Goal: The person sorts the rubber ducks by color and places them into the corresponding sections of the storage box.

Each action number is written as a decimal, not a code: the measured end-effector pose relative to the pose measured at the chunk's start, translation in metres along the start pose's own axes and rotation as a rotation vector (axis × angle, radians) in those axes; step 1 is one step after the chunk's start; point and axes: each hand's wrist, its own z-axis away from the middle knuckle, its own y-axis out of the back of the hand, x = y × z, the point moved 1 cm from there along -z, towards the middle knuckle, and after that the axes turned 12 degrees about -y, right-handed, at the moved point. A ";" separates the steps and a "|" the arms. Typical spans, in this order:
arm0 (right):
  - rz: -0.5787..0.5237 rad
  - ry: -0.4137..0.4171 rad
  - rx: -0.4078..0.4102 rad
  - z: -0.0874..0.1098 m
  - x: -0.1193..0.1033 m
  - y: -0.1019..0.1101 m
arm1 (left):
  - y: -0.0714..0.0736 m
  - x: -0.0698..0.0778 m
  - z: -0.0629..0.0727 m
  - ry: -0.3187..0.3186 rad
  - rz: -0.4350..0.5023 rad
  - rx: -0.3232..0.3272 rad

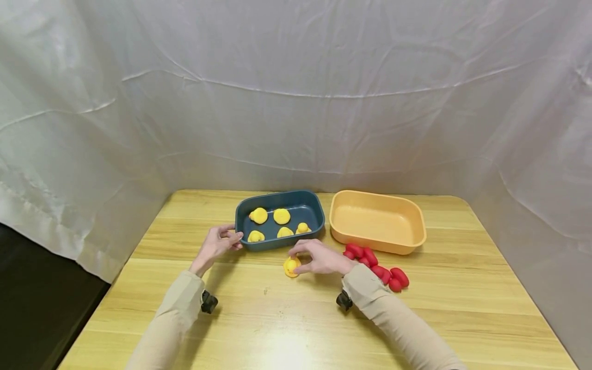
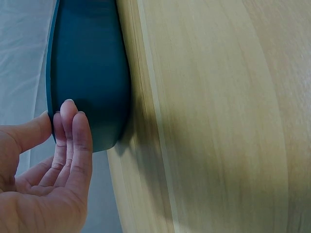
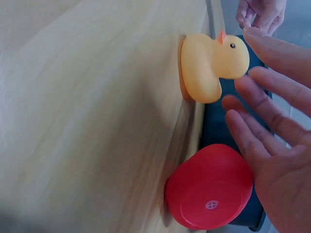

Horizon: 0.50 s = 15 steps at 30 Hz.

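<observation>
blue tray (image 1: 273, 243): just right of left hand (image 1: 219, 242) | left hand: pinching tray rim | right hand (image 1: 321, 258): fingers loosely spread, not gripping | yellow duck (image 1: 291, 265): upright at right thumb and fingertips; could topple if one fingertip nudges its head first

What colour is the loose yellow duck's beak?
The beak is orange, clearest in the right wrist view.

Sleeved arms reach over table (image 1: 462, 313) toward far edge. Left forearm (image 1: 164, 313) ends in left hand (image 1: 218, 244), nearer left edge, thumb pinching against fairly straight fingers. Right forearm (image 1: 402, 318) slants leftward, right hand (image 1: 322, 257) loosely spread, thumb and fingertips parted.
</observation>
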 end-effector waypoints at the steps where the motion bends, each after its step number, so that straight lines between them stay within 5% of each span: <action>1: 0.000 0.000 0.005 0.000 -0.001 -0.001 | 0.000 0.000 0.000 -0.002 -0.002 -0.002; 15: 0.089 -0.093 -0.001 -0.006 -0.008 -0.006 | 0.002 -0.005 -0.002 -0.007 -0.017 0.001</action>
